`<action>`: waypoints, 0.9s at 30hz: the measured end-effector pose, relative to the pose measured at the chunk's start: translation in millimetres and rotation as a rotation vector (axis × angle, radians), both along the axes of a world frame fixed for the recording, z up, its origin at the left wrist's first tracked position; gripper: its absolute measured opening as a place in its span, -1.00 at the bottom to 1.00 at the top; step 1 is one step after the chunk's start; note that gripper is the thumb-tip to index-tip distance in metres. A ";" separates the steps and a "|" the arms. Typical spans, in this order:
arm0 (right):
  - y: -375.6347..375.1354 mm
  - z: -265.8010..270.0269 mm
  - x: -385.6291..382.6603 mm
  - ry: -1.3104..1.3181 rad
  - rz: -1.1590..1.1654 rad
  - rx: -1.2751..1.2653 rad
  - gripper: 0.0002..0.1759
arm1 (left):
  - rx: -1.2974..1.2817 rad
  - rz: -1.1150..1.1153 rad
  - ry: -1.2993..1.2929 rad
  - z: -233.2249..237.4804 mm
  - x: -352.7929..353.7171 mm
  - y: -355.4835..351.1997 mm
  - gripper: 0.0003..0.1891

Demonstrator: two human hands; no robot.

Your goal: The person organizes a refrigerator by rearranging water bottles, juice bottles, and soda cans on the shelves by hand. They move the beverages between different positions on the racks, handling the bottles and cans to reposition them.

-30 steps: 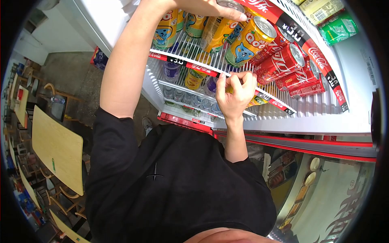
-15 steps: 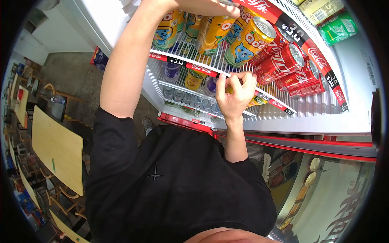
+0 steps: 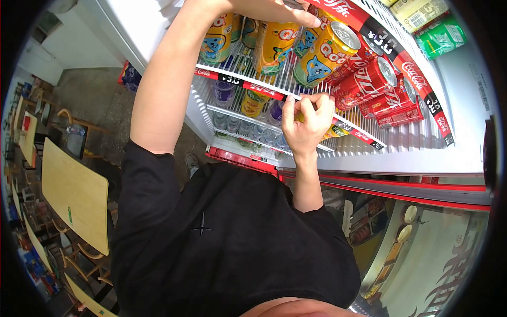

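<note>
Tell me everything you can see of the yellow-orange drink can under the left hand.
The yellow-orange drink can looks like printed metal, with Qoo lettering, an orange-fruit picture and a green band at its base. It stands roughly upright, leaning slightly, on the white wire shelf of the open fridge. The left hand lies over its top, so the lid is hidden. A yellow can with a blue character stands close beside it; whether they touch is unclear.

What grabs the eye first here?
An open drinks fridge fills the upper right, its shelf packed with yellow Qoo cans and red Coca-Cola cans. The left hand grips an orange can at the top. The right hand curls at the shelf rail.
</note>
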State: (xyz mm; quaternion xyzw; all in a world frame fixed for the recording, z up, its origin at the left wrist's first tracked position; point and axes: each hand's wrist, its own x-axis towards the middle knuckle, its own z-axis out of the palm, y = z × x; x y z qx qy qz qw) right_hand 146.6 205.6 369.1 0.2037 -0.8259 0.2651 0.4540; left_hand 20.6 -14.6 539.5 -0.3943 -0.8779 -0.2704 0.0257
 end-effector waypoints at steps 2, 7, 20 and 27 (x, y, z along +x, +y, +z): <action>-0.2 0.7 0.4 -0.002 0.001 0.000 -0.69 | 0.003 -0.005 0.003 -1.4 -1.0 0.6 -0.18; 0.1 0.3 -0.1 0.003 0.003 0.002 -0.69 | 0.048 -0.053 0.006 -4.7 -1.6 3.4 -0.17; 0.4 -0.7 -0.3 0.002 0.003 0.001 -0.69 | -0.011 0.028 -0.117 9.0 21.0 0.9 -0.15; 0.6 0.0 -0.1 0.001 0.001 0.006 -0.68 | 0.020 0.008 -0.121 12.0 18.7 5.6 -0.17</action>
